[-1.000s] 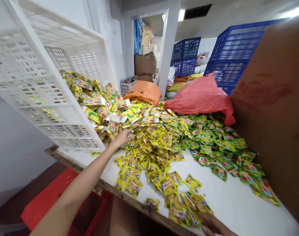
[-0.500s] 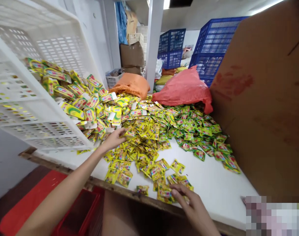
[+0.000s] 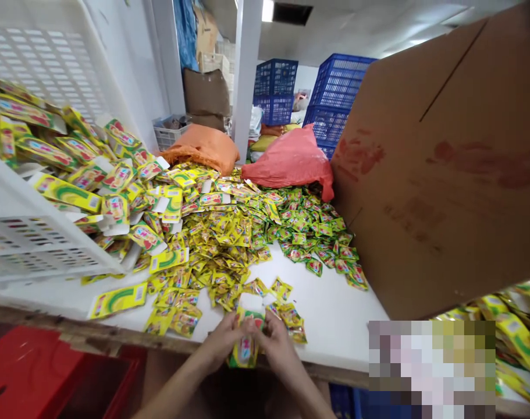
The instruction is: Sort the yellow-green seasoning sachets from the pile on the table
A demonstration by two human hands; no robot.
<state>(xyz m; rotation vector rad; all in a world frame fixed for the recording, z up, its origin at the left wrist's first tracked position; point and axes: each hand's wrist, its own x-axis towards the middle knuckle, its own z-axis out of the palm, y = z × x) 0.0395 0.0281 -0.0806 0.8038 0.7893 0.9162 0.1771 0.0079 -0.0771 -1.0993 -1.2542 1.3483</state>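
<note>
At the table's front edge, my left hand [image 3: 224,340] and my right hand [image 3: 278,344] are closed around one small yellow-green box [image 3: 246,354]. Its white end flap [image 3: 251,302] stands open, pointing away from me. Both thumbs meet over the box's printed face. Whether a packet is also between my fingers cannot be seen. Just beyond lie loose yellow packets [image 3: 184,319], some touching each other. A pile of yellow packets [image 3: 221,235] rises behind them, and a flat yellow box [image 3: 118,300] rests alone to the left.
A tipped white crate [image 3: 50,256] spills printed boxes [image 3: 116,180] on the left. Green packets [image 3: 317,233] spread before a red sack [image 3: 291,160]; an orange sack [image 3: 203,145] lies beside it. A large cardboard box [image 3: 434,174] bounds the white table [image 3: 330,320] on the right.
My left hand has come back from the pile towards me. My right hand has left the front packets, and both hands now hold a box. The view has turned right.
</note>
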